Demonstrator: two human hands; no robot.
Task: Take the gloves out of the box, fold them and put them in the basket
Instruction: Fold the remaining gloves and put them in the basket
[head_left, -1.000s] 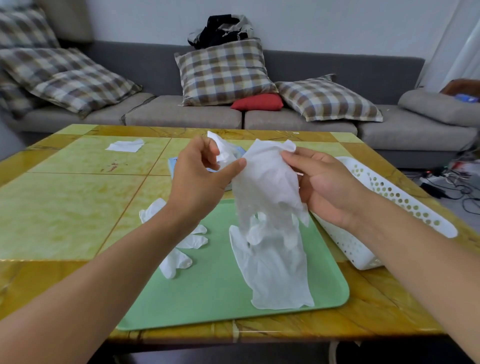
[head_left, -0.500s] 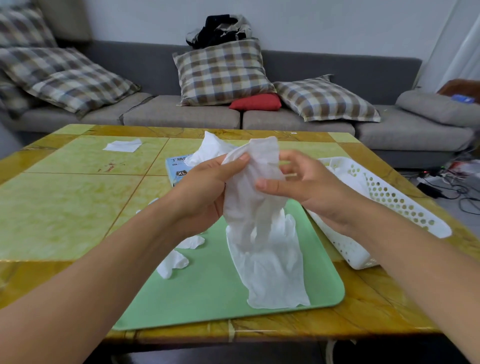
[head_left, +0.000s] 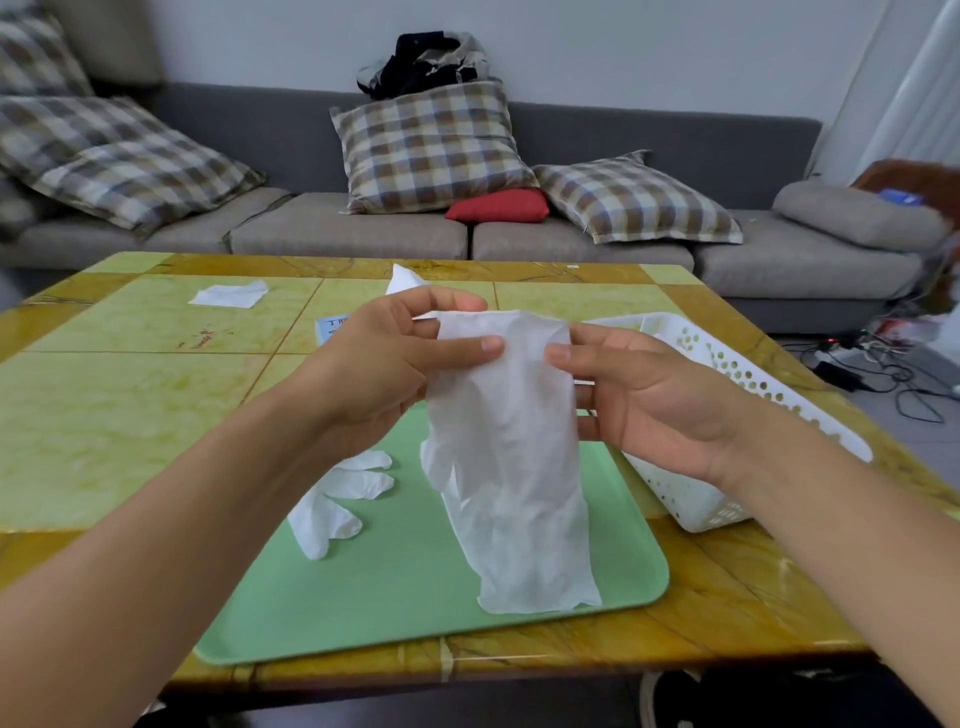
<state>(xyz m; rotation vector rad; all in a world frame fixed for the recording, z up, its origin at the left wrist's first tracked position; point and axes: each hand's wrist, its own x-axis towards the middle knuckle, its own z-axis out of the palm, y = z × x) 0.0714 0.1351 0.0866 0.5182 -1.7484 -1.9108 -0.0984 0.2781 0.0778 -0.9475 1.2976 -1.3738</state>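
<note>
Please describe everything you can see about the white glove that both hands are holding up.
The held glove is thin, white and crinkled, like disposable plastic. It hangs upright over the green tray, cuff on top, lower end on the tray. The left hand and right hand pinch its upper corners.

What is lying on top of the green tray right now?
On the green tray lies one white glove, partly hidden by the left forearm. The held glove hangs from the left hand and right hand, covering the tray behind it.
</note>
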